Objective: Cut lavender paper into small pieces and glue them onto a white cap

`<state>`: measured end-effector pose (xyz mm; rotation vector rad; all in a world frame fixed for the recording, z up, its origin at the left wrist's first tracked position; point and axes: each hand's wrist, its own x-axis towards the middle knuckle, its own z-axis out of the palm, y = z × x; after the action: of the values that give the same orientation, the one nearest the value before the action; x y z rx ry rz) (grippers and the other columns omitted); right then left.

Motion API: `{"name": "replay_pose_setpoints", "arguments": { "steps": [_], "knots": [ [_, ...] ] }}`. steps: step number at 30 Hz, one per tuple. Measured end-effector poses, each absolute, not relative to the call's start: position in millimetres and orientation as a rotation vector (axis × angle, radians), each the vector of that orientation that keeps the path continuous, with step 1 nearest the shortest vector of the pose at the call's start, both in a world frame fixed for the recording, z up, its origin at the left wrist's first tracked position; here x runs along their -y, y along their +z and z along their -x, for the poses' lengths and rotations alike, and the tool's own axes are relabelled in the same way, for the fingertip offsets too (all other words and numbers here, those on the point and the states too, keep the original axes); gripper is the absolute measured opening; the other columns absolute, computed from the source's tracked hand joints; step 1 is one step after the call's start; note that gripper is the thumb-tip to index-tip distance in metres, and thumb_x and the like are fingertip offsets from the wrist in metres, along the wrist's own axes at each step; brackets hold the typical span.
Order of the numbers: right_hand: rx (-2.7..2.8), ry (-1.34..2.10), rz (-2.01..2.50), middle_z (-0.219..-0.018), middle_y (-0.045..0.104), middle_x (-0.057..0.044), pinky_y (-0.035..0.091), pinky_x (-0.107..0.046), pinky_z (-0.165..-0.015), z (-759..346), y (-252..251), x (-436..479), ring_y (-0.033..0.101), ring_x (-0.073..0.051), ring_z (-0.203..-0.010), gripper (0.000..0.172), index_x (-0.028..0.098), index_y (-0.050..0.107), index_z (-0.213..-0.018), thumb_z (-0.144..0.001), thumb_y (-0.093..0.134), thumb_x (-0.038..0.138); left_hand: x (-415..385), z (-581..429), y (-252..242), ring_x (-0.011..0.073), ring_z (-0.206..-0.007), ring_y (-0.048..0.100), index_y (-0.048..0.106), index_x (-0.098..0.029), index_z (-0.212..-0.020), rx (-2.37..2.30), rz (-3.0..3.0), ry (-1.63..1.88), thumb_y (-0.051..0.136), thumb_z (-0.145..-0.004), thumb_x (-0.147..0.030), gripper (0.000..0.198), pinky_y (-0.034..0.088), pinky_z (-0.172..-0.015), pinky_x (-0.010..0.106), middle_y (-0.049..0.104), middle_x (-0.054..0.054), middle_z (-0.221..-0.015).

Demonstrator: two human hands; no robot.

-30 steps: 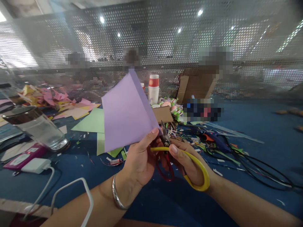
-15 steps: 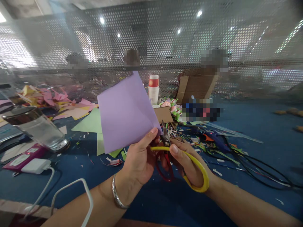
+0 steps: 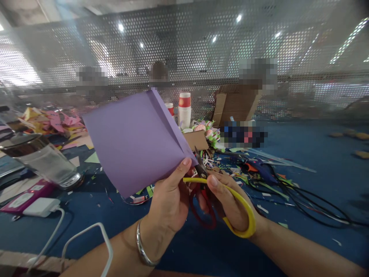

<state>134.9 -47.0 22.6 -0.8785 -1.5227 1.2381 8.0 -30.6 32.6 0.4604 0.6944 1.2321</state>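
From my remote seat I take the scissors' pivot as the clock's centre, with twelve pointing away from the wearer. The left hand point(image 3: 170, 200) pinches the lower right corner of a flat purple paper sheet point(image 3: 129, 142) with a narrow folded strip along its edge; the sheet is held up toward ten o'clock, above the blue work table point(image 3: 196, 254). The right hand point(image 3: 230, 196) grips steel-bladed scissors with one yellow and one red handle point(image 3: 203, 175), blades aimed between eleven and twelve, right beside that corner. I cannot tell whether any paper sits between the blades.

To cut well here, I would line the blades up with the fold, draw the sheet taut with the left thumb, and use long, even strokes rather than nibbling. That thumb is close to the blades, so I would slide the pinch back toward nine o'clock first. A blue glue gun point(image 3: 263, 171) lies at three and a clear glass cup with a shiny rim point(image 3: 47, 163) at nine, both well apart from the blades
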Motion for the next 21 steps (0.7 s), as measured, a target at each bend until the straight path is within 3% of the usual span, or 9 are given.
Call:
{"name": "replay_pose_setpoints", "arguments": {
  "steps": [6,13,21],
  "knots": [
    [1.48,1.27,0.888,-0.042,0.047,0.003,0.029,-0.022,-0.037,-133.0,25.4,48.4,0.037,-0.007,-0.035,0.06,0.02,0.055,-0.056,-0.092,0.05,0.069,29.3,-9.8,30.8,0.008,-0.052,0.055,0.066,-0.014,-0.074,-0.699,-0.398,1.31,0.086,-0.069,-0.025,0.024,0.047,-0.05,0.021,0.061,-0.002,-0.065],
    [1.441,1.294,0.899,-0.044,0.05,0.003,0.028,-0.021,-0.036,-132.8,21.9,49.6,0.038,-0.007,-0.036,0.054,0.02,0.057,-0.067,-0.093,0.049,0.068,30.2,-11.4,32.9,0.0081,-0.052,0.055,0.066,-0.013,-0.069,-0.697,-0.413,1.353,0.089,-0.065,-0.026,0.026,0.045,-0.049,0.021,0.062,-0.002,-0.064],
    [1.432,1.327,0.896,-0.049,0.055,0.0,0.03,-0.023,-0.036,-132.3,15.5,47.5,0.045,-0.01,-0.04,0.056,0.022,0.054,-0.068,-0.091,0.047,0.072,30.9,-8.2,33.1,0.0088,-0.045,0.053,0.066,-0.015,-0.073,-0.721,-0.444,1.298,0.087,-0.067,-0.031,0.028,0.047,-0.044,0.023,0.062,-0.002,-0.065]
  ]
}}
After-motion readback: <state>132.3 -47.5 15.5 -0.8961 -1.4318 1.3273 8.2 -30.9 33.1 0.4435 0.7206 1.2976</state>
